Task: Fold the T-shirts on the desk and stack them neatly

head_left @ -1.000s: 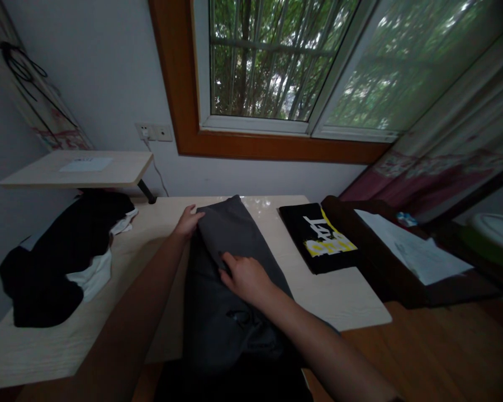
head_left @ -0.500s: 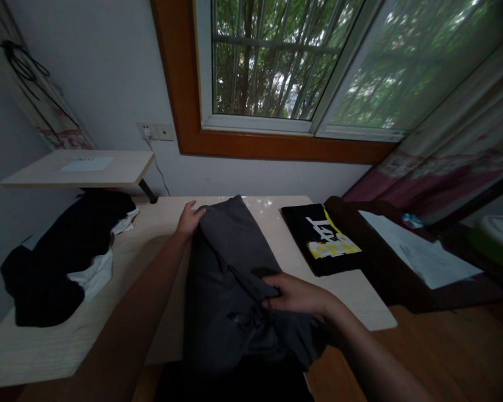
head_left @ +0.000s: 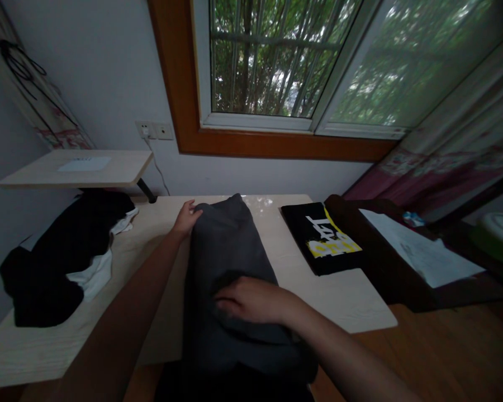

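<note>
Right grip (head_left: 251, 300): fingers curled into the middle of the grey garment (head_left: 223, 240), apparently clutching a fold of cloth; fingertips partly buried and blurred. Left grip (head_left: 187, 219): at the garment's far left corner, thumb against the edge; cannot tell whether it pinches or merely steadies. Garment lies on the table (head_left: 339, 304), roughly mid-scene, straight in front of the wearer. Judged light, soft and limp, not fragile, moderately slippery if the smooth face is any guide; would sag between holds, so best taken at corners and folded edges, one hand anchoring. Long axis runs near to far, far end leaning slightly left; near end appears to pass over the table's near edge. Which end is collar or hem, cannot say. Right of it, well apart: folded black shirt (head_left: 295, 228), yellow and white print facing up. Left: heap of black clothing (head_left: 62, 262) with white cloth (head_left: 94, 276) along its right side. Far left, a raised shelf (head_left: 128, 167) bearing a paper (head_left: 85, 163).
</note>
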Demonstrator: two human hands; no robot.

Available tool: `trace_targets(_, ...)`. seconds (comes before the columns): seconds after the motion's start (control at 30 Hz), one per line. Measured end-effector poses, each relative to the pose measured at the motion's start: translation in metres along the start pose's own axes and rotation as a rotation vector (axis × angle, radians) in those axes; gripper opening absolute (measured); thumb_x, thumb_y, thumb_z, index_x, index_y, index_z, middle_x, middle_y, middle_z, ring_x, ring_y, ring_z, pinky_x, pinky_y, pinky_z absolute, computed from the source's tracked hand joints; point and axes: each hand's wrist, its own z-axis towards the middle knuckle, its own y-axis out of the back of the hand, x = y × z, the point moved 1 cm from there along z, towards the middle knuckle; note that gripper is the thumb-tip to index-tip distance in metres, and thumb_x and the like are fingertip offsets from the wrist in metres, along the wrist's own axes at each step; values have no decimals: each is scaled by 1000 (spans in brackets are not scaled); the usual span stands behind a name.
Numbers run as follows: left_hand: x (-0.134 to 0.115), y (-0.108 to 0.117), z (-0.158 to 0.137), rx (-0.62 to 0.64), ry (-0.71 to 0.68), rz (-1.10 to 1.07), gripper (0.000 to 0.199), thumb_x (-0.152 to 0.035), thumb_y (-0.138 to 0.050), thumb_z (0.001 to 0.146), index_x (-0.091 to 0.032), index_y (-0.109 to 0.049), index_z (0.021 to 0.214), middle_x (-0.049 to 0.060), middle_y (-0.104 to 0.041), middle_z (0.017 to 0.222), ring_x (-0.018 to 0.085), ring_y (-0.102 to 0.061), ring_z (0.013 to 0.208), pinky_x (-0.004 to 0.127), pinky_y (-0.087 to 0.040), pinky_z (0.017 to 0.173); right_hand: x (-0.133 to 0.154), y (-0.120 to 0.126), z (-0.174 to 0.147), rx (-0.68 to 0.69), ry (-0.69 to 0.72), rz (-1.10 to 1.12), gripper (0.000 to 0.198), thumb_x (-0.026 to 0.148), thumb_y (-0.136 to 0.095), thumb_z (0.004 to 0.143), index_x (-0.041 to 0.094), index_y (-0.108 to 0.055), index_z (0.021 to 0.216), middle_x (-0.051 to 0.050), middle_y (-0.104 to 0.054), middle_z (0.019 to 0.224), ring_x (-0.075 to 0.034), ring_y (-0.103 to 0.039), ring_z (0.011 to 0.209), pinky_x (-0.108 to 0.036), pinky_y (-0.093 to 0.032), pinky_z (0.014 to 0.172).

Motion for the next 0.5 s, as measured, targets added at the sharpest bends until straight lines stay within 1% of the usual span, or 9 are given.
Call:
trace_targets(0.03, 3, 3, -7, -25, -10, 15, 64, -25, -72, 82, -16, -50, 141, 17, -60, 134, 23, -64, 115, 38, -54, 97, -12, 5, 6, -41, -11, -17, 27, 28, -49, 103, 21, -74, 108, -3, -76, 89, -17, -70, 82, -26, -49, 79)
trace_targets(0.07, 7, 6, -16, -56, -24, 36, 66, -25, -72, 80, -17, -49, 141, 18, -58, 135, 23, -64, 114, 39, -54, 97, -24, 12, 12, -114, -42, -44, 25, 25, -51, 101, 21, -74, 108, -3, -76, 92, -17, -70, 84, -26, -49, 81)
trace_targets(0.13, 11, 14, -37, -109, -63, 89, 69, -26, -73, 79, -17, -49, 142, 19, -54, 138, 22, -67, 106, 40, -55, 94, -50, 28, 26, -265, -91, -78, 27, 16, -53, 97, 21, -73, 113, -4, -76, 106, -17, -70, 94, -27, -49, 86)
trace_targets(0.2, 13, 20, -61, -68, -69, 121, 72, -31, -73, 80, -18, -46, 145, 17, -56, 135, 18, -69, 89, 40, -57, 90, -73, 44, 42, -379, -86, -107, 29, 15, -52, 97, 20, -72, 118, -6, -73, 117, -18, -68, 105, -28, -48, 94)
trace_targets(0.23, 13, 22, -74, -19, -55, 135, 75, -33, -73, 80, -19, -43, 146, 16, -60, 129, 17, -68, 82, 40, -58, 86, -83, 51, 51, -426, -96, -134, 29, 15, -52, 97, 19, -71, 119, -7, -72, 117, -18, -66, 108, -30, -47, 97)
trace_targets(0.27, 12, 23, -86, 38, -49, 154, 78, -36, -73, 81, -19, -40, 149, 14, -63, 124, 17, -68, 81, 40, -58, 84, -92, 57, 61, -465, -108, -169, 30, 15, -51, 98, 19, -70, 121, -8, -71, 116, -19, -65, 109, -31, -47, 98)
trace_targets(0.37, 5, 22, -116, 127, -43, 260, 84, -37, -74, 80, -22, -34, 154, 10, -68, 111, 23, -70, 90, 41, -56, 86, -111, 72, 94, -525, -89, -268, 38, 12, -54, 95, 18, -66, 131, -10, -65, 123, -21, -58, 120, -35, -42, 107)
trace_targets(0.43, 0, 20, -127, 138, -52, 326, 84, -31, -72, 81, -25, -33, 155, 11, -69, 112, 26, -70, 97, 43, -55, 89, -119, 81, 117, -520, -70, -313, 47, 11, -57, 93, 18, -60, 139, -11, -61, 132, -22, -53, 127, -36, -38, 112)
trace_targets(0.5, -5, 18, -131, 137, -62, 356, 82, -26, -68, 81, -25, -33, 155, 12, -68, 117, 27, -69, 103, 44, -54, 93, -126, 88, 139, -493, -75, -337, 57, 12, -58, 93, 16, -50, 149, -13, -54, 142, -22, -49, 133, -35, -35, 116)
